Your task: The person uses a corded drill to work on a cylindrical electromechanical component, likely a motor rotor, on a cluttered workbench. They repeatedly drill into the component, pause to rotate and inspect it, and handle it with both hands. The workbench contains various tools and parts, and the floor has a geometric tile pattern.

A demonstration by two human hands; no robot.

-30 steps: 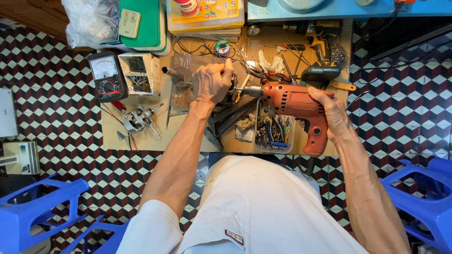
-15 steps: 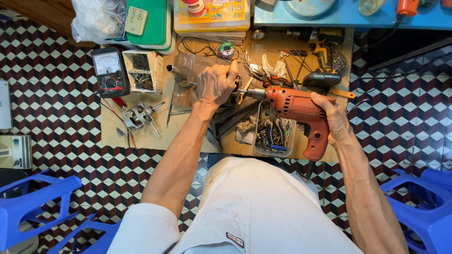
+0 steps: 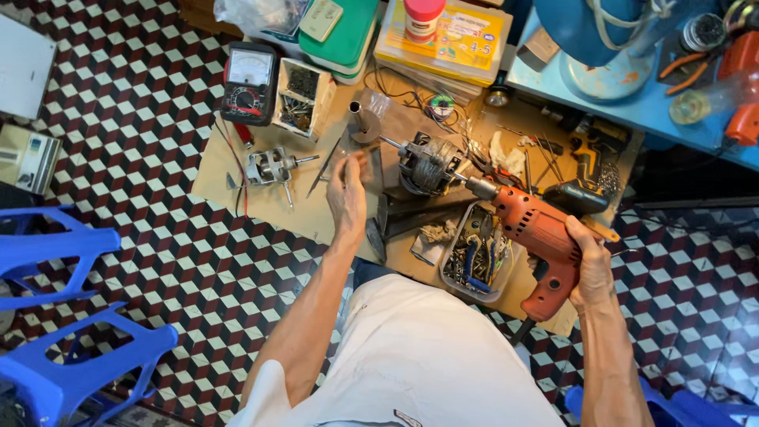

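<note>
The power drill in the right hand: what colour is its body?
Orange-red, with a dark chuck; the drill shows best in the head view, gripped by the right hand.

- The electric drill (image 3: 538, 237) in the right hand (image 3: 589, 273) has a matt orange plastic body and a bare metal chuck.
- The motor (image 3: 429, 164) at its tip shows dull grey metal and wound wire.
- The smaller motor part (image 3: 269, 168) is pale, slightly shiny metal.
- The sheet (image 3: 261, 198) under the work looks like matt brown cardboard — rough at the edges.
- The tray (image 3: 473, 257) of tools is clear plastic.
- The multimeter (image 3: 248, 83) has a glossy black plastic case.
- The stools (image 3: 71, 316) are smooth blue plastic.
- The floor (image 3: 142, 103) is smooth patterned tile.
</note>
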